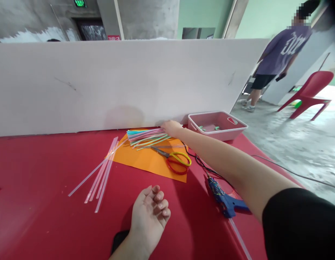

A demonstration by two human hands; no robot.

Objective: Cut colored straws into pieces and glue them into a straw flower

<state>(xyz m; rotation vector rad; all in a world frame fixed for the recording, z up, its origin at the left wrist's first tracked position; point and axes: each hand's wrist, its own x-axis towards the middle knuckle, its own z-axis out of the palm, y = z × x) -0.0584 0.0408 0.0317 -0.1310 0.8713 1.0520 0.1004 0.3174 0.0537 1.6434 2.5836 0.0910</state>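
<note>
My right hand (172, 128) reaches to the back of the table and touches the right end of a bundle of colourful pipe cleaners (147, 137). Its fingers are bent down and mostly hidden, so their grip does not show. Close to the front, my left hand (151, 216) is palm up with loosely curled fingers, holding nothing. The bundle rests on an orange sheet (137, 159), along with scissors (179, 162) that have one yellow and one red handle loop. To the right, under my right forearm, lies a blue glue gun (224, 198) with a clear glue stick (239, 238) in its back.
Several translucent glue sticks (102, 177) lie left of the orange sheet. A pink basket (217, 126) with small green items stands at the back right. A white panel (102, 83) borders the red table (48, 216). Beyond are a person (281, 54) and a red chair (309, 92).
</note>
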